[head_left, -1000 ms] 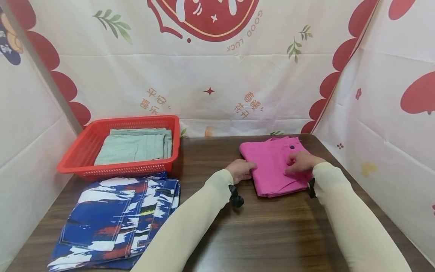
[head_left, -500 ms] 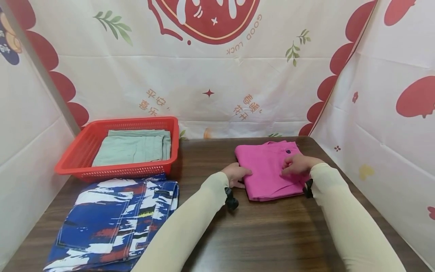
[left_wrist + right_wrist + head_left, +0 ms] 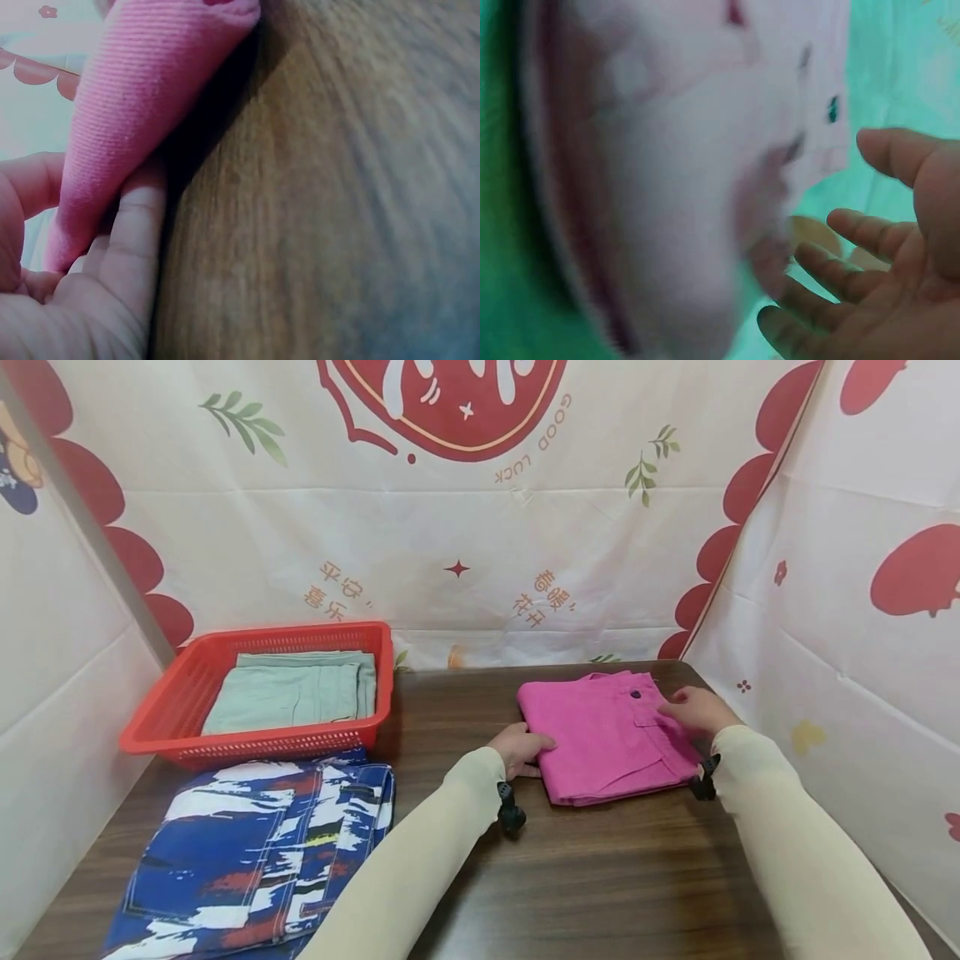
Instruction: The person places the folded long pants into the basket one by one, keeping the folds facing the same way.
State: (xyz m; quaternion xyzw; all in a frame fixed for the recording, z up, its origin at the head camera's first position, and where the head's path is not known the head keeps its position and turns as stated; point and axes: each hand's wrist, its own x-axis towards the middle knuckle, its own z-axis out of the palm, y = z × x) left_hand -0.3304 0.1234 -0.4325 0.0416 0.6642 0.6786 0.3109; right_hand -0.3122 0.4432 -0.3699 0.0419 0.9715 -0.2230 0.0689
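Folded pink trousers (image 3: 592,739) with a dark button near the far corner lie flat on the wooden table (image 3: 592,877), to the right. My left hand (image 3: 520,750) grips their left edge, thumb on top. In the left wrist view, its fingers (image 3: 139,225) reach beneath the ribbed pink fold, against the table. At the right edge of the trousers is my right hand (image 3: 699,712). The right wrist view shows its fingers (image 3: 847,277) spread and relaxed beside the pink cloth (image 3: 667,187), which is blurred there; firm contact cannot be made out.
A red plastic basket (image 3: 255,745) at the back left holds folded pale green clothing (image 3: 288,693). In front of it lies a folded blue, white and red patterned garment (image 3: 217,860). Printed cloth walls (image 3: 450,527) enclose the table at the back and sides.
My right hand has moved right, from the top of the pink trousers to their right edge, and its fingers have opened out, uncovering the pocket. The left hand still holds the left edge.
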